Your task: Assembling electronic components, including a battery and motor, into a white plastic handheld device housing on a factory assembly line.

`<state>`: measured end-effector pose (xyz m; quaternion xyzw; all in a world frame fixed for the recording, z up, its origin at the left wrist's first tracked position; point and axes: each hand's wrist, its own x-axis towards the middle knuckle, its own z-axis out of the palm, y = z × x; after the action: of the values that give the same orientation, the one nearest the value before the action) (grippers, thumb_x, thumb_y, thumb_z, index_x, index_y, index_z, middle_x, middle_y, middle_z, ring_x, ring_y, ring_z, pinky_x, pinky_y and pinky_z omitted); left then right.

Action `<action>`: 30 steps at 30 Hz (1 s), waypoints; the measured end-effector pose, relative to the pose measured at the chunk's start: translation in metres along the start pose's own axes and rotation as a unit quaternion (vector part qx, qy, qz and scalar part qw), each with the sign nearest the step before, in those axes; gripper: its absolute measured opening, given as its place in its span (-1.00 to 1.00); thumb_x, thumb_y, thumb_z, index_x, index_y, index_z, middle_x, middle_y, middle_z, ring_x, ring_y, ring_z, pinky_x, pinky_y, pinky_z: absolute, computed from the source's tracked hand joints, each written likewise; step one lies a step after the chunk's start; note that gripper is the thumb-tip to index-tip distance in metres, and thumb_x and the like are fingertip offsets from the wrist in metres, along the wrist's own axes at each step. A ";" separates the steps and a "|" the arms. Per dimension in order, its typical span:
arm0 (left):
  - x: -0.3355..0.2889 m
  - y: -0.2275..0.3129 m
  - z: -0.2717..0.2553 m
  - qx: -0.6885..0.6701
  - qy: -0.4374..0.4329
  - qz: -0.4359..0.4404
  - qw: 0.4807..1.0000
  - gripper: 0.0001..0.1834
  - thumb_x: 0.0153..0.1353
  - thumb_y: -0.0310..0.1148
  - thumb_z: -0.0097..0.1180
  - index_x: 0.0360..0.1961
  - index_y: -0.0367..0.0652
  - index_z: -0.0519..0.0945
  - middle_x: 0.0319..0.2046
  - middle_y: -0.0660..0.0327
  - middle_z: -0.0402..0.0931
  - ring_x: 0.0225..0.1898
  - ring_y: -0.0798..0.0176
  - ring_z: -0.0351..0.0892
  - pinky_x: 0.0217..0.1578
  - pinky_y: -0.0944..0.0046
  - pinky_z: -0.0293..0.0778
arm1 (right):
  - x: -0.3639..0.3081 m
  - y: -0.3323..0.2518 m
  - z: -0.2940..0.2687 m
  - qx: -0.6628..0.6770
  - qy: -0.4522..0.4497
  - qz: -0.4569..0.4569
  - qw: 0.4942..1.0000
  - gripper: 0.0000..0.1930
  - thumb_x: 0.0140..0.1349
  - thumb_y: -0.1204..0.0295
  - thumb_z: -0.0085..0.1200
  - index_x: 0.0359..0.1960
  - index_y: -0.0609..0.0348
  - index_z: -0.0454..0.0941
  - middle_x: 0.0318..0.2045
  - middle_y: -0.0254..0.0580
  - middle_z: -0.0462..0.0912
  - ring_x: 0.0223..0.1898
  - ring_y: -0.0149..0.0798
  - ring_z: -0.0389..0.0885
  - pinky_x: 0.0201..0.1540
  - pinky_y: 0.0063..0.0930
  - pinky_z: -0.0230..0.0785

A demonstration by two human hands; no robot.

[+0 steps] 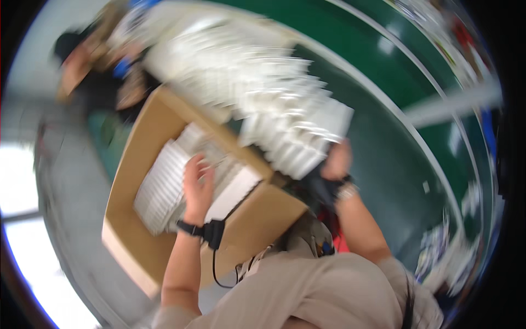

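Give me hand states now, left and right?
Left hand: open, flat on the white packs in the cardboard box.
Right hand: at the stack of white packs; grip too blurred to tell.

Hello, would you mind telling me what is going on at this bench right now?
A person leans over an open cardboard box packed with rows of white packets. Their left hand rests flat on those packets inside the box. Their right hand touches the near edge of a big spread of white packets beside the box on the green surface. The picture is motion-blurred.
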<state>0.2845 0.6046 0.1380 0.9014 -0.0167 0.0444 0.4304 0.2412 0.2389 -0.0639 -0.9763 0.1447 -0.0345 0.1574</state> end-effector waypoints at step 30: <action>-0.039 -0.348 -0.086 0.111 0.223 -0.421 0.872 -0.22 0.13 -0.05 0.09 0.13 -0.54 0.19 0.16 -0.32 0.15 0.21 -0.24 0.15 0.20 0.00 0.12 | 0.040 -0.418 0.236 0.494 -0.549 0.205 0.643 -0.36 0.35 -0.09 -0.31 0.19 0.23 0.29 0.08 -0.22 0.47 0.04 -0.24 0.46 0.09 -0.39 0.30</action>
<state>0.2635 0.8904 -0.0818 0.8313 0.4655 0.0603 0.2978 0.4195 0.6770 -0.1537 -0.5393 0.1898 0.4743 0.6695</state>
